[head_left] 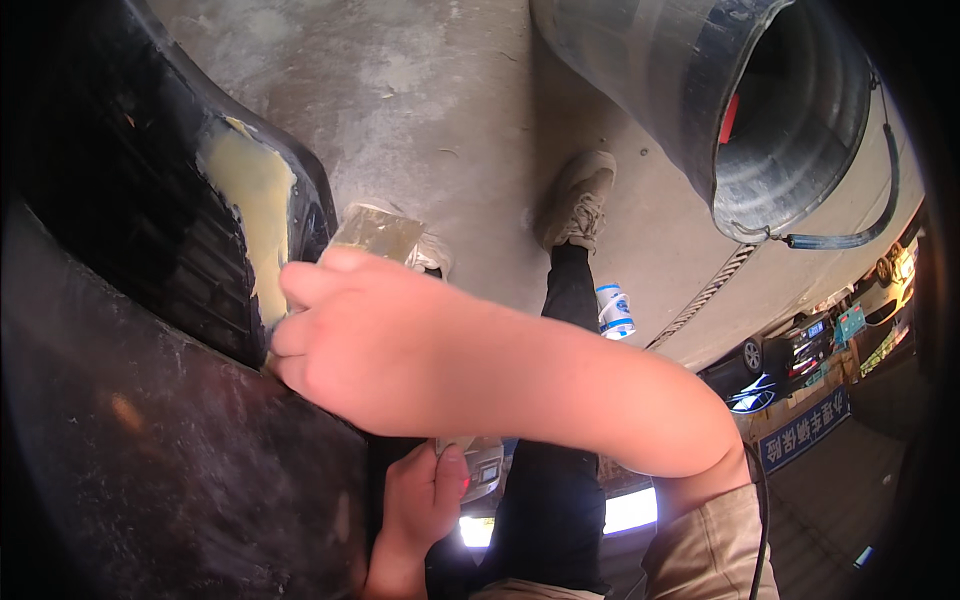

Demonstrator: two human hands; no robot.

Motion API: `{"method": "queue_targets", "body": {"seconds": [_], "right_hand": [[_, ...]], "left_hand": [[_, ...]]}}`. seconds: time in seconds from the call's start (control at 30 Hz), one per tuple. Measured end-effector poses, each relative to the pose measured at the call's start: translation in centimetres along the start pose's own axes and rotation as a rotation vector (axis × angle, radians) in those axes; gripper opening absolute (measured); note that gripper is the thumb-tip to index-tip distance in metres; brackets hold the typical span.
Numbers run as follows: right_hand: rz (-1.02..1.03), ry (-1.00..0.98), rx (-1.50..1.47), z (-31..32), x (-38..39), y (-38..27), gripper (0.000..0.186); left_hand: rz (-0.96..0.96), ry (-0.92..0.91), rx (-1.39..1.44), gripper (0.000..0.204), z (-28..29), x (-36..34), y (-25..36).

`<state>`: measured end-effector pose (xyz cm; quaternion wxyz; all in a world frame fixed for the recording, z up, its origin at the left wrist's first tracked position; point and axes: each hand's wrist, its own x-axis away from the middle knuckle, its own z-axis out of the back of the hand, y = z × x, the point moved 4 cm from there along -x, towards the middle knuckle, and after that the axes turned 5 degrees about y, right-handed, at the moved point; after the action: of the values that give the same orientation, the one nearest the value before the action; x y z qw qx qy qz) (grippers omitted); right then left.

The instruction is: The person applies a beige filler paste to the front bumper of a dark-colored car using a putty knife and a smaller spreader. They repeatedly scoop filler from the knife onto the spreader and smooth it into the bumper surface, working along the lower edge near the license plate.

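My right hand (345, 325) reaches across from the lower right, its curled fingers pressed against a patch of cream-yellow filler (262, 190). The filler is spread along the rim of a black curved panel (110, 130) with a ribbed inner side. What those fingers grip is mostly hidden beneath them. Just beyond the thumb side shows a flat, smeared rectangular blade or plate (378, 232); I cannot tell what holds it. Lower down, my left hand (420, 495) is closed with its thumb up on something greyish, largely covered by my right forearm.
A dark dusty panel (180, 470) fills the lower left. A large grey open-ended drum (680, 90) lies at the upper right, with a dark-sleeved cord (840, 241). My shoe (582, 195) stands on the concrete floor (400, 90). A white-and-blue tub (615, 312) sits beside my leg. Cars show at the far right.
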<state>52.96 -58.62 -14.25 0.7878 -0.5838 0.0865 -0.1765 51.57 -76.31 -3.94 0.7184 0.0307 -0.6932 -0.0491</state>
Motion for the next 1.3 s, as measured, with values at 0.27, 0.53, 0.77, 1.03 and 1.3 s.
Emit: {"method": "queue_targets", "body": {"seconds": [0.27, 0.53, 0.77, 1.03, 1.3], "right_hand": [[-0.112, 0.241, 0.087, 1.3, 0.2, 2.8, 0.011], [-0.088, -0.265, 0.165, -0.6, -1.9, 1.1, 0.01], [-0.01, -0.172, 0.142, -0.1, -1.2, -1.0, 0.01], [0.018, -0.211, 0.034, 1.2, 0.4, 0.3, 0.007], [-0.08, 0.136, 0.118, 0.4, -0.1, 2.2, 0.011]], "left_hand": [[0.024, -0.01, 0.011, 0.033, -0.1, 0.0, -0.1], [0.0, 0.013, -0.019, 0.034, 0.0, 0.0, -0.3], [-0.062, -0.001, 0.047, 0.027, 0.0, -0.3, 0.7], [-0.066, -0.004, 0.034, 0.04, -0.2, -0.4, 0.7], [-0.047, 0.015, -0.02, 0.036, -0.2, -0.2, 0.0]]}}
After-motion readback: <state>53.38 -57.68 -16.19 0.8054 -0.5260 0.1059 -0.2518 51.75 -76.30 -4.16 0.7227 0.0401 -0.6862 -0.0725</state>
